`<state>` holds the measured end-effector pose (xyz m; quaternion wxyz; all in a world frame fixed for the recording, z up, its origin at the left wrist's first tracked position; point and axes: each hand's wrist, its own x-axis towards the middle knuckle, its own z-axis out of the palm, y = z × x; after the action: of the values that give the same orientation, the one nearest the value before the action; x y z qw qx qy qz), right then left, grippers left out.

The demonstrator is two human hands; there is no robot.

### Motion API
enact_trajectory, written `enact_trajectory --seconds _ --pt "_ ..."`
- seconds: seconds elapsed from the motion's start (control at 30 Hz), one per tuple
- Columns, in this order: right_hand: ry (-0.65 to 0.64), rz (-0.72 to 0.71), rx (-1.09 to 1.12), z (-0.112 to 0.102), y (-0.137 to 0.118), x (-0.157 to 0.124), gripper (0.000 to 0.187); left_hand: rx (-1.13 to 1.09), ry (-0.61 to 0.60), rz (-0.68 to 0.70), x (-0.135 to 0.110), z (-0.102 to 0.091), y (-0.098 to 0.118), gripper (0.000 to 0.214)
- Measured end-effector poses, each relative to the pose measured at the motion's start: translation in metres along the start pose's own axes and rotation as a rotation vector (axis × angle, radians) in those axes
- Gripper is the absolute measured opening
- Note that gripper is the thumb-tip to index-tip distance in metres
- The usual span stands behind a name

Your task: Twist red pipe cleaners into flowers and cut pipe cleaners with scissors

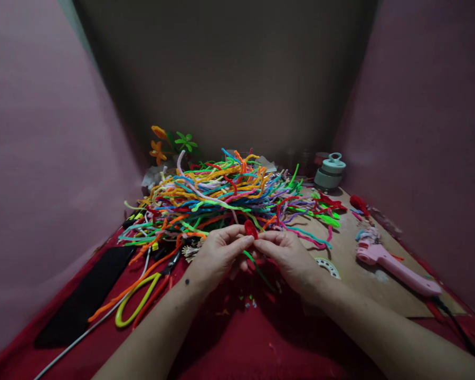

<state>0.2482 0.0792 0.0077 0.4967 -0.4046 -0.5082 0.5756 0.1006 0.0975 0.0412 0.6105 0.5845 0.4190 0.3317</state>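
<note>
Between the fingertips of both hands, in the middle of the head view, is a small red fuzzy pipe-cleaner loop [251, 229], shaped like a petal. My left hand [222, 247] pinches it from the left, thumb on top. From the right, the thumb and forefinger of my right hand [284, 252] close on its lower end. A green pipe cleaner [261, 272] slants down from beneath the fingers; whether it joins the red loop is hidden. Just behind the hands rises a big heap of coloured pipe cleaners [221, 192].
Yellow-handled scissors [138, 301] and a black flat object [85, 298] lie on the red cloth [245, 343] at left. To the right, a pink hot glue gun [399, 269] and a white ring [328, 267] rest on a board [350, 240]. A green lidded container [330, 172] stands behind.
</note>
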Motion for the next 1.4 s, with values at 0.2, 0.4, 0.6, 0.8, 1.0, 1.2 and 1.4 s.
enact_trajectory --seconds 0.2,0.4,0.6,0.8,1.0,1.2,1.4 --pt "0.128 -0.005 0.04 0.002 -0.002 0.002 0.021 -0.058 0.053 0.023 0.0 0.004 -0.002 0.02" --pt "0.168 -0.063 -0.197 0.001 0.001 0.002 0.014 -0.02 0.115 0.018 0.002 0.006 -0.005 0.021" --pt "0.24 -0.223 -0.556 0.003 -0.004 -0.003 0.013 0.074 0.171 0.053 0.001 0.011 -0.004 0.018" --pt "0.277 -0.352 -0.8 0.003 -0.003 -0.004 0.013 0.05 0.169 0.052 0.002 0.015 -0.005 0.015" --pt "0.278 -0.396 -0.831 0.002 -0.002 -0.004 0.014 -0.025 0.157 0.063 0.005 0.016 -0.009 0.016" --pt "0.299 -0.367 -0.775 0.003 -0.003 -0.005 0.013 -0.046 0.173 0.109 0.005 0.018 -0.011 0.015" --pt "0.298 -0.292 -0.651 0.006 -0.005 -0.006 0.013 -0.007 0.166 0.118 0.002 0.019 -0.007 0.013"
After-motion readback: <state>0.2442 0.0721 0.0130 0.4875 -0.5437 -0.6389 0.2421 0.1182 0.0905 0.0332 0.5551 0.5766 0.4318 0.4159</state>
